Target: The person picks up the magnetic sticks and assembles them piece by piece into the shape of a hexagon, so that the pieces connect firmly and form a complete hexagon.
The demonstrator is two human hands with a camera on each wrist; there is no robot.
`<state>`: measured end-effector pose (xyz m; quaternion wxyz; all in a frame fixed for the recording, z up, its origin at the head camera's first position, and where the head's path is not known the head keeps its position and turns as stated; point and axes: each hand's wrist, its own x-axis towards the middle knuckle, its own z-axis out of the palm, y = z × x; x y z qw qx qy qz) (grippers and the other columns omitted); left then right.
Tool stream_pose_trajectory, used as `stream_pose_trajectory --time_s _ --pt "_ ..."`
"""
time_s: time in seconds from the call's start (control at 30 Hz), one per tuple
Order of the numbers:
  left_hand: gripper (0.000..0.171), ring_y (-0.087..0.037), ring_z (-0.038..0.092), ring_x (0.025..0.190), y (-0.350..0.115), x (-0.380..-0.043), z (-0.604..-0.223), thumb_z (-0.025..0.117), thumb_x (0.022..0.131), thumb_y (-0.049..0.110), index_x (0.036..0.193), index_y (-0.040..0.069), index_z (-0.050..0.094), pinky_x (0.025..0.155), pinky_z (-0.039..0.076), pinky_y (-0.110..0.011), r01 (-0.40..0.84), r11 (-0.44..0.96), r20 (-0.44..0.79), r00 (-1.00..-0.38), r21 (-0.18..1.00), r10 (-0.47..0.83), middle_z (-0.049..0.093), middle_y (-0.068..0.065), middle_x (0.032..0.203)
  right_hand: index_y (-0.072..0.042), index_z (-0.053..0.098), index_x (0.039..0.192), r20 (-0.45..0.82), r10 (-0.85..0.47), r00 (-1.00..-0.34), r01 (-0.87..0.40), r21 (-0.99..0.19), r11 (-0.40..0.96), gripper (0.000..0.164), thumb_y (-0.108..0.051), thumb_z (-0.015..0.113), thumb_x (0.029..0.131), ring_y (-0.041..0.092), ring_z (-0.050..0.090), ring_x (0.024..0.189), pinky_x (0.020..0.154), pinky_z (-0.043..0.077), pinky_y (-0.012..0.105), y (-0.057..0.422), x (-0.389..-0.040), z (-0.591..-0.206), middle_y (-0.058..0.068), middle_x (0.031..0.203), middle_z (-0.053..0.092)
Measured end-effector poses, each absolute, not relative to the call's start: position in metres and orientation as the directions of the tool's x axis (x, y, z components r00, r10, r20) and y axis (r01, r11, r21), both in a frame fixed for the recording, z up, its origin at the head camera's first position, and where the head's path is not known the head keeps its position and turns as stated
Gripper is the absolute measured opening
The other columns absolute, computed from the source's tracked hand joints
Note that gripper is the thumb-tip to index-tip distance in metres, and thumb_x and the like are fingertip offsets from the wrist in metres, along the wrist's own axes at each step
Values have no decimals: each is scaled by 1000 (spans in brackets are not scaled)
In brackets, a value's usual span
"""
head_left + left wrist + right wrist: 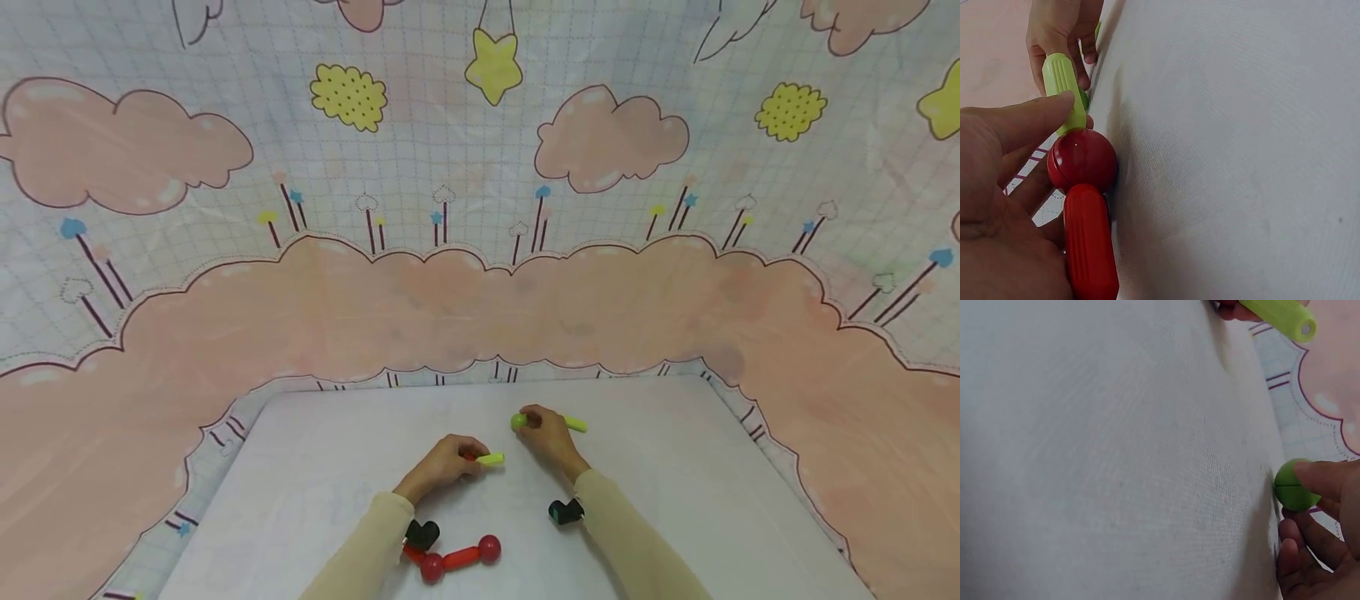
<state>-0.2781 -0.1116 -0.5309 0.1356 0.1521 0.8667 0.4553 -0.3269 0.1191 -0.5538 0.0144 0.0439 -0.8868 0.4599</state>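
My left hand point(447, 461) pinches a yellow-green ribbed rod point(1063, 84) between thumb and fingers. That rod joins a red ball point(1088, 159), and a red rod point(1090, 244) runs from the ball along the palm. Farther back and to the right, my right hand point(553, 437) pinches a green ball point(1294, 486) close to the white tabletop. In the right wrist view, the left hand's rod shows its end with a pale round spot, apart from the green ball.
Beyond my right hand lies another yellow-green rod point(575, 423). Near the front, beside my left forearm, red balls point(490, 548) and red rods point(461, 557) form a chain, partly hidden by the arm. A patterned cloth point(480, 308) borders the white table point(337, 425).
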Motion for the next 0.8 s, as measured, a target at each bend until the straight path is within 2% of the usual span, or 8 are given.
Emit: stream_pose_trajectory --time_s 0.2,0.5,0.67,0.8 --pt "19 -17 55 87 -110 -278 -533 73 87 10 105 14 74 72 49 -26 135 539 -102 -917 832 386 67 -4 101 -9 66 118 82 -59 -995 -100 -826 555 33 -14 72 86 22 64 102 93 51 43 125 -319 -552 10 115 69" --pt "19 -18 54 86 -111 -277 -530 73 86 9 105 12 73 71 49 -28 146 536 -92 -915 831 392 67 -5 102 -9 67 117 131 -63 -989 -144 -824 549 34 -12 74 84 20 64 97 87 53 40 131 -302 -544 10 113 70" --pt "19 -18 54 86 -112 -276 -528 72 86 10 105 11 73 71 50 -28 148 535 -90 -915 832 393 67 -6 102 -11 67 117 152 -89 -984 -175 -818 548 33 -12 73 85 18 63 98 84 52 36 133 -291 -539 7 114 70" --pt "19 -18 54 87 -113 -276 -528 72 87 10 106 12 73 72 50 -28 146 535 -94 -914 832 396 67 -5 102 -12 67 118 140 -100 -985 -172 -812 558 32 -12 73 86 19 62 100 86 52 37 133 -283 -536 6 114 70"
